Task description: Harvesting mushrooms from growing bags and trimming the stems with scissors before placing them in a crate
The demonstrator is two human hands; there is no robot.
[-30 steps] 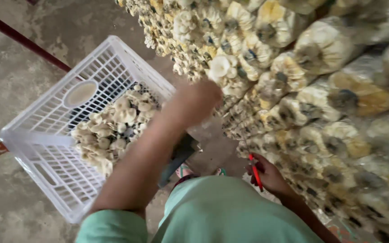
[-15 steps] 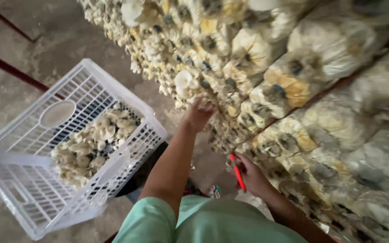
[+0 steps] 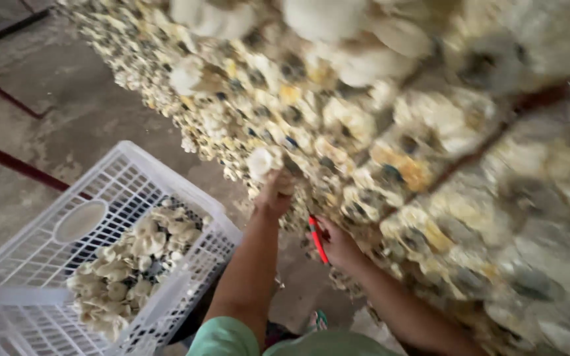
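My left hand (image 3: 273, 192) reaches up to the wall of stacked mushroom bags (image 3: 430, 132) and closes around a pale mushroom cluster (image 3: 262, 160) that sticks out of one bag. My right hand (image 3: 335, 241) sits just below and to the right, close against the bags, gripping a red-handled tool (image 3: 317, 238); its blade is hidden. A white plastic lattice crate (image 3: 110, 173) stands on the floor to the left, holding a heap of picked mushrooms (image 3: 136, 254).
The bag stack fills the right and upper view, slanting away to the upper left. Bare concrete floor (image 3: 67, 112) with dark red lines lies on the left. A round white disc (image 3: 80, 220) lies in the crate.
The view has swung up and closer to the bags. My left hand has travelled from above the crate to the bag wall and closed on a mushroom cluster. My right hand stays by the bags.
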